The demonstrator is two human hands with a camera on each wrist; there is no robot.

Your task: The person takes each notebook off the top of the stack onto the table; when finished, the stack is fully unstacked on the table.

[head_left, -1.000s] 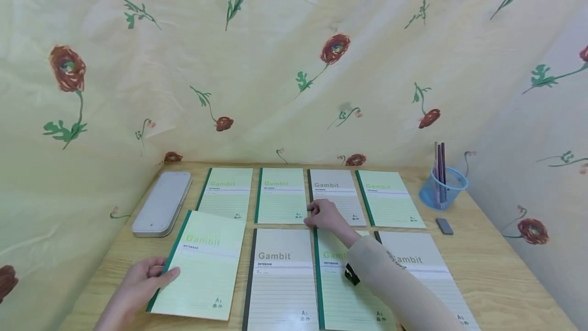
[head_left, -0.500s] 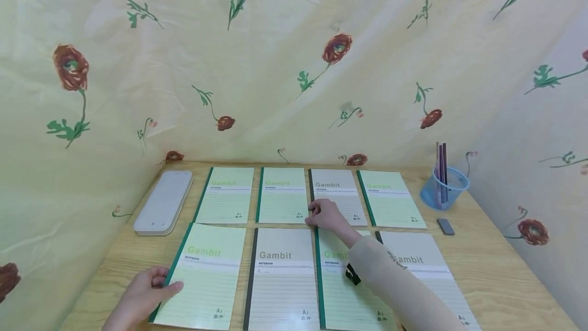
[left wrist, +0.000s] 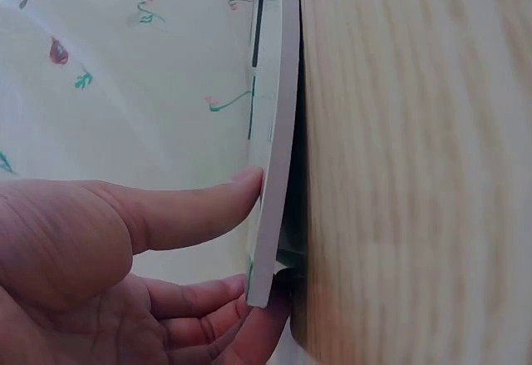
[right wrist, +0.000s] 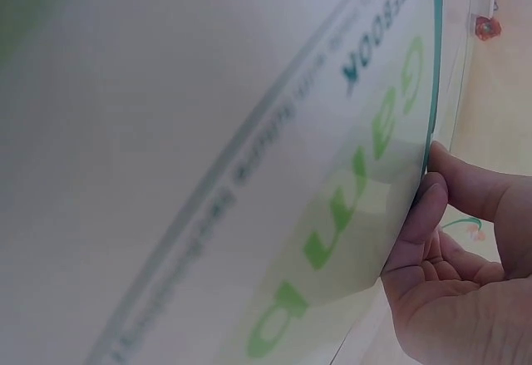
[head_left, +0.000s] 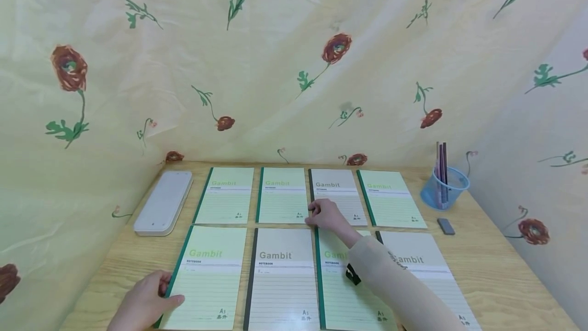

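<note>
Eight-like rows aside, several lined Gambit notebooks lie face up on the wooden table. My left hand (head_left: 147, 298) grips the left edge of the front-left green notebook (head_left: 206, 280). In the left wrist view, the thumb (left wrist: 199, 211) lies on its cover and the other fingers curl under its slightly raised edge. My right hand (head_left: 326, 213), its fingers curled, is at the top-left corner of another green notebook (head_left: 333, 280), thumb and index finger at that corner. The right forearm covers part of this notebook and of the grey notebook (head_left: 427, 264) beside it.
A grey notebook (head_left: 282, 280) lies between the two green ones. Behind are a further row of notebooks (head_left: 280, 198), a white case (head_left: 164, 203) at left, and a blue pencil cup (head_left: 443, 190) and small grey eraser (head_left: 445, 226) at right. Floral cloth hangs around the table.
My left hand has brought the front-left green notebook down and toward me, straightening it into line with the front row. The right hand stays in place.
</note>
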